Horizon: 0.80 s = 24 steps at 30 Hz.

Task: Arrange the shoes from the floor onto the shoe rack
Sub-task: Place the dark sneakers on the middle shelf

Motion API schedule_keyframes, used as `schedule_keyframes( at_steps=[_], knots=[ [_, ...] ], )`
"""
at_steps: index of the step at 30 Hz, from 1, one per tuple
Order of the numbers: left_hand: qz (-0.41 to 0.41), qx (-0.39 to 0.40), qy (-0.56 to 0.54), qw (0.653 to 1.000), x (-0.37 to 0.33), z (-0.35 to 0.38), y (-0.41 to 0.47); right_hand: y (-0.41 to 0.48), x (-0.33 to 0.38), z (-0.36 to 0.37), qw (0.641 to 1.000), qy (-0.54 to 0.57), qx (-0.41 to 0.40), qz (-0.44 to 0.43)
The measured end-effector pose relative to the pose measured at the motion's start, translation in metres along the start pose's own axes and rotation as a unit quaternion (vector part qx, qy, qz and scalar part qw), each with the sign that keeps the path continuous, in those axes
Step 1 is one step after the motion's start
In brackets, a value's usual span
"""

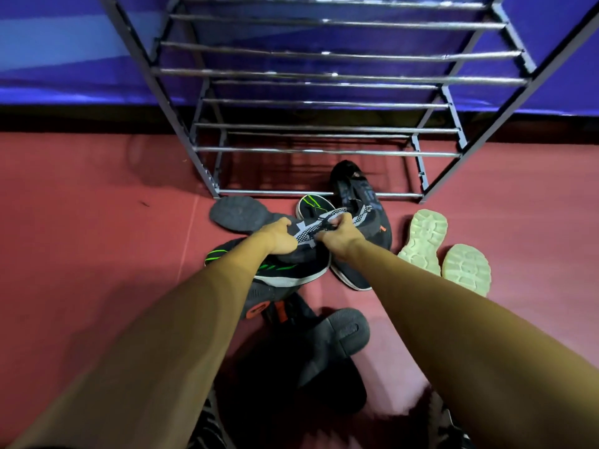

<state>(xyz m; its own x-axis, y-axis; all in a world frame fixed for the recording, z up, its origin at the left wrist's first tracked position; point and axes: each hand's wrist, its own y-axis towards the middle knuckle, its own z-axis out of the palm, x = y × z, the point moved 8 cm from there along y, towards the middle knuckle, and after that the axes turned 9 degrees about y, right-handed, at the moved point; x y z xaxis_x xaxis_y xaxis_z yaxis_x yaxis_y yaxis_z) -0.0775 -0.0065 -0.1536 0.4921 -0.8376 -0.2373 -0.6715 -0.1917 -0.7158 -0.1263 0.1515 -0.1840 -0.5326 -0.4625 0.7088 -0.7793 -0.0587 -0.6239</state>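
Both hands hold one black shoe with a grey-white knit pattern (308,233) just above the pile on the floor. My left hand (278,238) grips its near end, and my right hand (338,233) pinches its laced top. Under it lies a black shoe with green stripes and a white sole (285,273). A black sneaker with an orange mark (363,202) lies with its toe under the metal shoe rack (324,152), whose rail shelves hold no shoes.
A pair of pale-soled shoes (444,251) lies sole-up at the right. A dark sole (238,213) shows left of the pile, and more dark shoes (324,338) lie near me on the red floor. A purple wall stands behind the rack.
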Motion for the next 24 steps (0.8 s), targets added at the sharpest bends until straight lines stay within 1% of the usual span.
schedule_keyframes(
  at_steps=[2, 4, 6, 10, 15, 19, 24],
  knots=[
    [-0.007, -0.015, -0.028, 0.999, 0.000, -0.007, -0.009, -0.004, 0.002, -0.006, 0.999, 0.030, -0.022, -0.005],
    [-0.004, -0.029, -0.027, 0.999, -0.001, -0.016, -0.019, -0.009, 0.006, -0.014, 0.998, 0.046, -0.040, -0.015],
    [0.008, -0.022, -0.028, 0.999, -0.007, -0.024, -0.032, -0.017, 0.012, -0.022, 0.997, 0.052, -0.040, -0.029],
    [0.035, 0.000, -0.008, 0.999, -0.020, -0.043, -0.059, -0.042, 0.035, -0.034, 0.998, 0.039, -0.005, -0.052],
    [0.054, -0.031, 0.048, 0.997, -0.036, -0.084, -0.103, -0.088, 0.083, -0.048, 0.995, 0.013, 0.044, -0.087],
    [0.061, -0.022, 0.041, 0.997, -0.049, -0.111, -0.144, -0.124, 0.121, -0.067, 0.992, 0.013, 0.064, -0.112],
    [0.063, -0.002, 0.048, 0.997, -0.048, -0.152, -0.191, -0.168, 0.174, -0.081, 0.982, -0.027, 0.079, -0.167]
  ],
)
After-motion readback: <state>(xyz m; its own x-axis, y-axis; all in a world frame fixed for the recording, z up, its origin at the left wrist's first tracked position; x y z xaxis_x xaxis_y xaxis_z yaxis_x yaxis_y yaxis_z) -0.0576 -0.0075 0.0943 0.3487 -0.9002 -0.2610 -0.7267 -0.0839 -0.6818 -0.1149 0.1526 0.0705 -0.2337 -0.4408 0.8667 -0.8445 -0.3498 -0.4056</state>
